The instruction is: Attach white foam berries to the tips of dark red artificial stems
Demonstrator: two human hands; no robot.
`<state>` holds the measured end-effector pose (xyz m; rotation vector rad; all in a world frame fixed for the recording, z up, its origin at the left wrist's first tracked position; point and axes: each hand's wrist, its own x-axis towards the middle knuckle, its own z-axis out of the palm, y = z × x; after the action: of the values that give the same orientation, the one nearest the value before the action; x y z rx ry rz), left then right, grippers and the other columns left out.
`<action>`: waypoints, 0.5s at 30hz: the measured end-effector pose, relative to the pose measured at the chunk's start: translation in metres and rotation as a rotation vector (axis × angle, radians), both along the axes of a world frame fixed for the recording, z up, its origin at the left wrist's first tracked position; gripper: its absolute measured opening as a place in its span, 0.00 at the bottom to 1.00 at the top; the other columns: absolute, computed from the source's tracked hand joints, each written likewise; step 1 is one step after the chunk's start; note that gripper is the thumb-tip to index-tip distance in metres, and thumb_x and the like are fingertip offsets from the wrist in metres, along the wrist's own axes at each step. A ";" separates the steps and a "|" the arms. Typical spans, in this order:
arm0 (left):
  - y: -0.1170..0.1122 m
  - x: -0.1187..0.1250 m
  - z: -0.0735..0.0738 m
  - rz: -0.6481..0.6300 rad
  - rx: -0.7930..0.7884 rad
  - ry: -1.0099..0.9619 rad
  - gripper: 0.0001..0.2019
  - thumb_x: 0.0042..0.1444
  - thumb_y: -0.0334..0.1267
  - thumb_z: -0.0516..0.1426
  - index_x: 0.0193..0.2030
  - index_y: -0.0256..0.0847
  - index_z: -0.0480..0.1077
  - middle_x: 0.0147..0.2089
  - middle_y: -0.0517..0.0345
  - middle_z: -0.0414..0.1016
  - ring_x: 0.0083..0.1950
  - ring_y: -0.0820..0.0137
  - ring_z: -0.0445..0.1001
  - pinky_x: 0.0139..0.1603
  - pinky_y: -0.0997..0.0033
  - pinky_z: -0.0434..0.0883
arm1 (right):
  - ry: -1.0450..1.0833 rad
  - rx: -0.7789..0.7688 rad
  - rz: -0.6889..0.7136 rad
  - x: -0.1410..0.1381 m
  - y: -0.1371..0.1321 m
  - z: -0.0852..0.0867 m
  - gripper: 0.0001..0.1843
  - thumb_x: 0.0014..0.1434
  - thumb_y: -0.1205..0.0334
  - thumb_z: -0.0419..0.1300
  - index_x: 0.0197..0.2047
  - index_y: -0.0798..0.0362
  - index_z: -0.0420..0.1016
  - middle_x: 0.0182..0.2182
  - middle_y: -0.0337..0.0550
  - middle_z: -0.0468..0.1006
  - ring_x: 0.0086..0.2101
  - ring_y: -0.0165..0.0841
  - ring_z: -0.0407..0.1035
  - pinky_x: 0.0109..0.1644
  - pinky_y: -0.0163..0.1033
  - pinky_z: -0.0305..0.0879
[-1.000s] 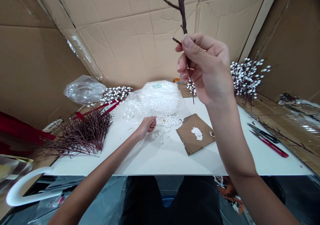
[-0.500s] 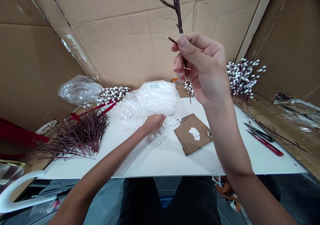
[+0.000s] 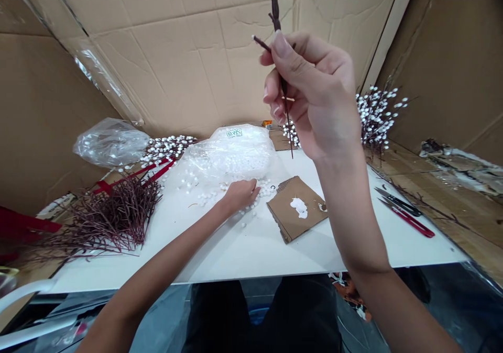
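My right hand (image 3: 314,86) is raised, pinching a dark brown artificial twig (image 3: 273,2) between thumb and fingers. The twig stands nearly upright, its thin wire stem pointing down and its top cut off by the view's edge; a short side shoot has a white tip. Down on the white table, my left hand (image 3: 241,195) lies among loose white beads (image 3: 261,191), its fingers curled together. Whatever those fingertips hold is hidden. To the right of the beads lies a cardboard piece (image 3: 291,224) bearing a white glue-like blob (image 3: 299,207).
A clear plastic bag of beads (image 3: 243,151) sits at the back. Bare brown twigs (image 3: 118,214) are heaped on the left. White-berried branches (image 3: 379,114) stand back right. Black snips (image 3: 398,201) and a red-handled cutter (image 3: 412,222) lie at right. Cardboard walls (image 3: 168,70) surround the table.
The view has shifted a little. My right hand holds the twig slightly higher in the picture, so more of its top is cut off. My left hand stays at the beads, fingers still curled.
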<state>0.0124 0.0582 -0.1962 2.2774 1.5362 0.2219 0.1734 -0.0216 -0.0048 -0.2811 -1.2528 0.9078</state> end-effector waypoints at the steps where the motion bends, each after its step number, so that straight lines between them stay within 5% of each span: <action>1: -0.001 -0.001 -0.001 0.009 -0.013 -0.027 0.17 0.61 0.42 0.54 0.53 0.37 0.67 0.53 0.48 0.70 0.50 0.64 0.72 0.49 0.56 0.72 | -0.011 0.012 0.003 0.000 0.000 0.000 0.16 0.53 0.51 0.66 0.27 0.54 0.70 0.17 0.32 0.70 0.16 0.21 0.59 0.17 0.31 0.52; 4: -0.006 -0.003 -0.004 0.050 -0.058 -0.129 0.16 0.61 0.42 0.55 0.52 0.36 0.67 0.51 0.49 0.71 0.48 0.65 0.73 0.47 0.57 0.73 | -0.039 0.038 0.002 0.001 0.000 0.000 0.16 0.53 0.50 0.65 0.28 0.54 0.70 0.18 0.32 0.71 0.17 0.21 0.60 0.18 0.31 0.54; 9: -0.010 -0.007 -0.007 0.156 -0.146 -0.399 0.09 0.59 0.40 0.56 0.37 0.35 0.71 0.36 0.54 0.72 0.45 0.66 0.73 0.45 0.63 0.72 | 0.000 0.006 -0.008 0.000 -0.001 0.000 0.16 0.53 0.51 0.65 0.26 0.54 0.70 0.17 0.32 0.70 0.16 0.21 0.58 0.18 0.30 0.52; 15: -0.001 -0.017 -0.001 0.261 -0.449 -0.773 0.18 0.60 0.42 0.55 0.55 0.37 0.66 0.54 0.48 0.69 0.50 0.64 0.72 0.48 0.56 0.73 | -0.017 0.028 0.015 0.002 0.004 -0.001 0.16 0.52 0.50 0.66 0.28 0.54 0.71 0.17 0.32 0.71 0.17 0.20 0.60 0.18 0.29 0.54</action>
<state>-0.0045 0.0574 -0.1971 1.3901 1.2755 0.6619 0.1756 -0.0179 -0.0060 -0.2579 -1.2845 0.9014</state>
